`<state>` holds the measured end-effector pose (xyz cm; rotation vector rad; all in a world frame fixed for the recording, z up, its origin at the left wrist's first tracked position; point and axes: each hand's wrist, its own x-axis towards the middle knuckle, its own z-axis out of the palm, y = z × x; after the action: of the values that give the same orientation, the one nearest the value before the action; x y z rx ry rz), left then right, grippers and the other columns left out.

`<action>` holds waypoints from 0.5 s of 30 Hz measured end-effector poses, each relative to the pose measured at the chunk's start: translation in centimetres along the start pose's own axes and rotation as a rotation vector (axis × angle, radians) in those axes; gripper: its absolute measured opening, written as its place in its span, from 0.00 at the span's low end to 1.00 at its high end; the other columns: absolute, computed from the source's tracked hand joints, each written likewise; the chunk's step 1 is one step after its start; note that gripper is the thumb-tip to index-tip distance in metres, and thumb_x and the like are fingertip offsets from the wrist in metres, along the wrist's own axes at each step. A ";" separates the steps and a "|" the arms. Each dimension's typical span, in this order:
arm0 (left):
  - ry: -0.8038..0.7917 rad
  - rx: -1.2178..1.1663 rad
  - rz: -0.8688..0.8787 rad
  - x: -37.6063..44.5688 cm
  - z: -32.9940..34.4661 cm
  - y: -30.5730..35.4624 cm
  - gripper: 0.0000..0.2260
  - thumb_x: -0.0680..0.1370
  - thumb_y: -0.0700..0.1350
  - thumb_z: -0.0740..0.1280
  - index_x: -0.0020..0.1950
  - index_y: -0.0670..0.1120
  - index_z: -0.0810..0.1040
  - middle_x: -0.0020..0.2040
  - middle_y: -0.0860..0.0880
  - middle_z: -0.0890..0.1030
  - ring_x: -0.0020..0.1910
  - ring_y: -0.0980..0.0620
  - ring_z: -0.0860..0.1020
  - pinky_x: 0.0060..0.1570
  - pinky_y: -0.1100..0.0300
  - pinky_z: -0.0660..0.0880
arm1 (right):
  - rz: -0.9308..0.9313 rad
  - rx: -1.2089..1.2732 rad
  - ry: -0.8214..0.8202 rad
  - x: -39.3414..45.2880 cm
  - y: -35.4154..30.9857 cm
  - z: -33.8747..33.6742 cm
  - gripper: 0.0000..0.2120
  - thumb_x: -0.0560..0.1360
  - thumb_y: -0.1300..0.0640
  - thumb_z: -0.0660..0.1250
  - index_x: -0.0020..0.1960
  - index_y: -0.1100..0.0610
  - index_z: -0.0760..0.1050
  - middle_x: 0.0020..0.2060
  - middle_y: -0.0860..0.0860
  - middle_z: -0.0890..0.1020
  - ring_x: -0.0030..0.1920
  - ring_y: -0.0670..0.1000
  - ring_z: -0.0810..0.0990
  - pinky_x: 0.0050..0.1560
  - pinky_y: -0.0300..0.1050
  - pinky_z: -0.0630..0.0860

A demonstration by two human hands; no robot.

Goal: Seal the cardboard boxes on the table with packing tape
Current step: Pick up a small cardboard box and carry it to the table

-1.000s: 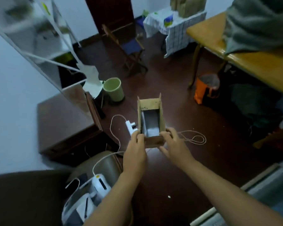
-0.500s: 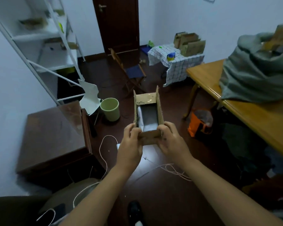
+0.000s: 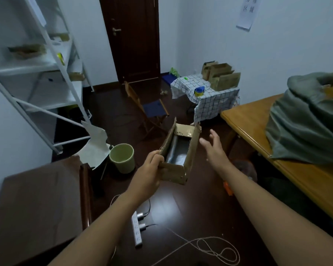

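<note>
The left hand [image 3: 149, 175] grips the near end of an open cardboard box [image 3: 178, 150] (flaps up, something grey inside) held in the air above the dark floor [image 3: 190, 214], while the right hand [image 3: 212, 145] hovers just beside it, fingers spread and empty.

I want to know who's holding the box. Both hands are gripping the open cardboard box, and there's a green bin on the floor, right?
Not quite. Only the left hand grips the open cardboard box; the right hand is off it, fingers spread, beside the box. The head view shows this. The green bin is on the floor.
</note>
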<state>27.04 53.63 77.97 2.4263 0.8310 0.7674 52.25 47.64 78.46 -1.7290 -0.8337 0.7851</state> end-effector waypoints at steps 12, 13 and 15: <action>0.213 -0.171 -0.175 20.7 6.5 -4.2 0.31 0.77 0.32 0.66 0.75 0.51 0.60 0.68 0.53 0.64 0.61 0.67 0.70 0.56 0.72 0.71 | 0.023 0.224 -0.147 22.9 -1.5 -6.0 0.28 0.70 0.28 0.63 0.61 0.46 0.76 0.58 0.50 0.81 0.58 0.51 0.80 0.64 0.57 0.76; 0.280 -0.196 -0.298 22.3 7.1 -4.4 0.30 0.79 0.36 0.66 0.77 0.51 0.57 0.67 0.53 0.63 0.60 0.65 0.71 0.53 0.72 0.71 | 0.027 0.245 -0.129 24.1 -1.7 -5.9 0.26 0.72 0.29 0.62 0.61 0.45 0.76 0.57 0.49 0.81 0.58 0.51 0.80 0.63 0.57 0.76; 0.421 -0.205 -0.499 25.6 8.1 -4.9 0.24 0.81 0.43 0.65 0.74 0.50 0.61 0.64 0.51 0.64 0.55 0.57 0.75 0.48 0.70 0.69 | 0.022 0.276 -0.111 26.4 -2.2 -5.6 0.22 0.74 0.29 0.60 0.59 0.42 0.75 0.56 0.46 0.81 0.58 0.49 0.80 0.61 0.56 0.77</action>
<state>47.07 72.13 78.24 1.7856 1.3722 1.1053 70.97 67.19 79.05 -1.4624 -0.7428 0.9707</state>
